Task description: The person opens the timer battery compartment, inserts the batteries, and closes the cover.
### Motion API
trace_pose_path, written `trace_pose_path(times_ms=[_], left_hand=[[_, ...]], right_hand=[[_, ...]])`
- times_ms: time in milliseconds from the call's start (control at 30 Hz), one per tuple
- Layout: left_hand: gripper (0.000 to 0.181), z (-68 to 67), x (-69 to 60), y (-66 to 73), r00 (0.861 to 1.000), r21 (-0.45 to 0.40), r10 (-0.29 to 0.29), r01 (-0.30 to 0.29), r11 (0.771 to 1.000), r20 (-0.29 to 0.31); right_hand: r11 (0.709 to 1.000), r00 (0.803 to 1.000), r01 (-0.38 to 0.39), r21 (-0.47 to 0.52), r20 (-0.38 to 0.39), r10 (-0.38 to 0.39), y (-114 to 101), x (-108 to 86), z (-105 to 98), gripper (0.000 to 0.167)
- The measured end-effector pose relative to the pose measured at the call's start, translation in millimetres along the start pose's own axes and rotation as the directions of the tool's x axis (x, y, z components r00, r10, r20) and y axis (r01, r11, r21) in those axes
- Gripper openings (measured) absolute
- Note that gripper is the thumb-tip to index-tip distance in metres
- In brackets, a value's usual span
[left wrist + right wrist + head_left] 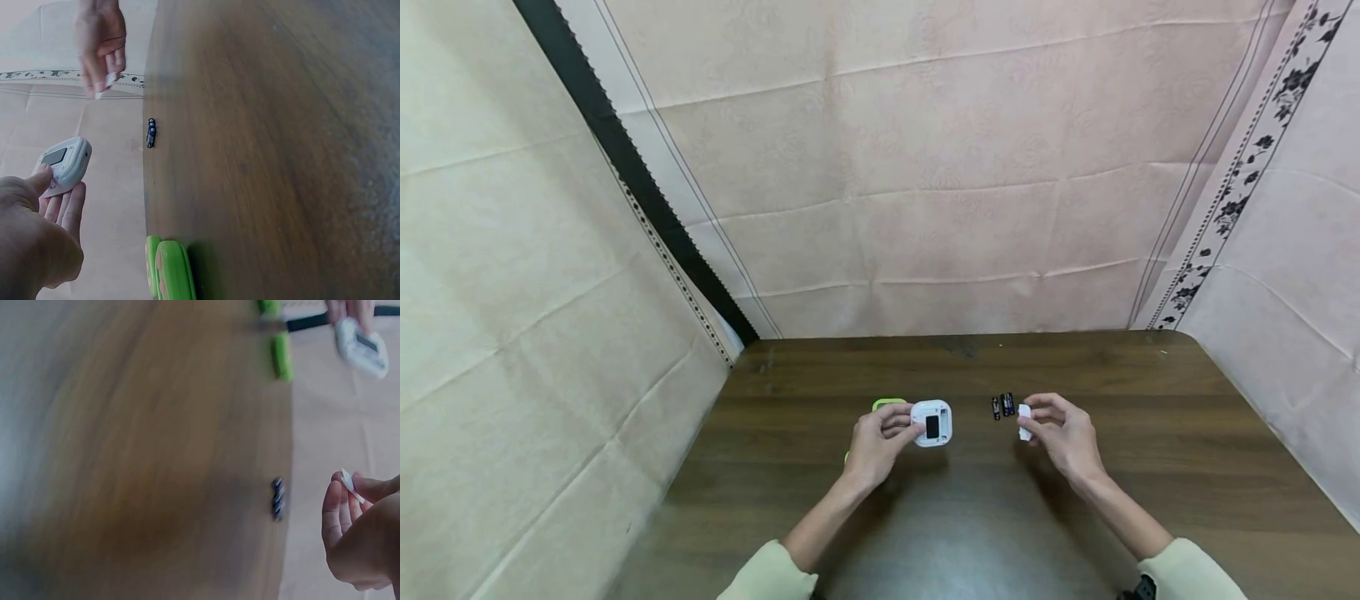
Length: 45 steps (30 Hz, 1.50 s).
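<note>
My left hand grips a white rounded-square device with a dark rectangular panel and a recess beside it. In the left wrist view the thumb presses on the face of the device, with fingers underneath. A small flat white cover-like piece is pinched between thumb and fingers of my right hand. The right wrist view shows this white piece edge-on. Small dark batteries lie on the table just left of the right hand. Both hands are held apart, above the table.
Bright green objects lie on the table by the left hand, which partly hides them in the head view. The brown wooden table ends at a back edge against hanging pale cloth. More cloth hangs at both sides.
</note>
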State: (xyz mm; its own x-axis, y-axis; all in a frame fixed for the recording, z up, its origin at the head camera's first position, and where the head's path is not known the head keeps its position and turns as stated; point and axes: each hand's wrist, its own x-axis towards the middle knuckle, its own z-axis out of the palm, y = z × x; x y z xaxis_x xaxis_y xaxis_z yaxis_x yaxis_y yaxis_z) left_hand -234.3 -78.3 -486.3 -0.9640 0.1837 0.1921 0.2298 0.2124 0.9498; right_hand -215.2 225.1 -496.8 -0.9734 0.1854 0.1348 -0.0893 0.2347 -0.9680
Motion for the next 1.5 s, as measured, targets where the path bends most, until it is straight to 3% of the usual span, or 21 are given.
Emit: trace_pose_path(times_ms=[200, 333, 567, 700, 900, 1033, 1167, 1267, 1500], left_hand=[[0.029, -1.2, 0.0, -0.1, 1.0, -0.005, -0.001, 0.002, 1.0, 0.01], [0.029, -1.8, -1.5, -1.0, 1.0, -0.006, -0.005, 0.005, 1.0, 0.013], [0.029, -1.4, -3.5, -4.0, 1.0, -0.025, 0.003, -0.003, 1.0, 0.011], [0.029, -1.9, -2.7, -4.0, 1.0, -0.021, 0.009, -0.009, 1.0, 0.013], [0.028, -2.3, -2.4, -5.0, 1.0, -0.025, 0.005, -0.005, 1.0, 0.006], [0.029, -1.8, -3.4, -4.8, 1.0, -0.027, 0.008, -0.008, 1.0, 0.002], [0.03, -1.6, -4.0, -3.1, 1.0, -0.015, -0.006, 0.006, 1.0, 0.0], [0.03, -1.8, -4.2, -1.9, 1.0, -0.009, -0.011, 0.011, 1.0, 0.0], [0.031, -2.0, -4.5, -1.0, 1.0, -0.006, -0.013, 0.013, 1.0, 0.003]], right_hand=[[0.984, 0.999, -0.042, -0.175, 0.021, 0.046, 23, 7.0, -15, 0.023], [0.962, 0.998, -0.014, -0.273, 0.058, 0.031, 33, 8.6, -20, 0.021], [0.872, 0.991, 0.128, -0.473, 0.085, -0.1, 47, 11.6, -23, 0.015], [0.838, 0.987, 0.163, -0.52, 0.096, -0.132, 48, 13.4, -24, 0.013], [0.816, 0.988, 0.154, -0.557, 0.104, -0.115, 43, 18.9, -24, 0.013], [0.822, 0.986, 0.164, -0.546, 0.095, -0.134, 39, 30.1, -20, 0.019], [0.85, 0.987, 0.157, -0.503, 0.074, -0.139, 35, 43.1, -13, 0.027], [0.87, 0.991, 0.134, -0.474, 0.062, -0.119, 34, 51.5, -8, 0.029], [0.888, 0.997, 0.063, -0.456, 0.069, -0.035, 40, 64.3, 4, 0.03]])
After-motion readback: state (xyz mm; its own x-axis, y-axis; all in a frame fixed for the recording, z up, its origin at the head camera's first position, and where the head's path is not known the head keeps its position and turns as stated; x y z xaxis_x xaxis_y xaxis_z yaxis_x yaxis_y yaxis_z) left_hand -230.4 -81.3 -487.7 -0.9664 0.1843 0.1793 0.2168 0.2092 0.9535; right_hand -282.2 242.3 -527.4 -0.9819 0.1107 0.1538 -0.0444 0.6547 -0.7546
